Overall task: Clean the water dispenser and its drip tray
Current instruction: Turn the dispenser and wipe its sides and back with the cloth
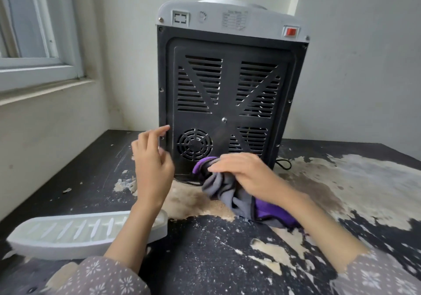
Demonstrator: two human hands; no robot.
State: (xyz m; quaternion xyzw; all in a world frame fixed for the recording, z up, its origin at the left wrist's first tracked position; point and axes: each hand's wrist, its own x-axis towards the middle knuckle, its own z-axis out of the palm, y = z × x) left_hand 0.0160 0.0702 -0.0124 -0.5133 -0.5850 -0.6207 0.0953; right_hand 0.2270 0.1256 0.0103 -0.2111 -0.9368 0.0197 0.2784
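**Ana:** Head view first: what does the right hand (241,176) have hold of?

**Ben:** A grey and purple cloth (230,192). The fingers lie fairly flat over its bunched top and press it against the foot of the water dispenser (227,94), with the rest of the cloth trailing back onto the table (341,180). I'd judge it's bunched that way to give a thick pad for rubbing the lower edge of the black back panel, just beside the round fan grille (194,144).

**Ana:** And the left hand (152,164)?

**Ben:** Holding nothing. Its fingers are loosely spread, the forefinger reaching toward the dispenser's left edge. Whether it touches the casing I can't tell. My guess is it's there to steady the unit while the other hand wipes.

**Ana:** Why is the back facing the person?

**Ben:** Probably turned round so the vents can be reached; the red switch (291,31) sits on the top right, and a black cord (283,164) loops out at the lower right.

**Ana:** The drip tray?

**Ben:** The white drip tray (68,233) is off the machine, lying on the table near the left forearm, well apart from the cloth, likely set aside for its own wipe. The tabletop itself is worn and flaking.
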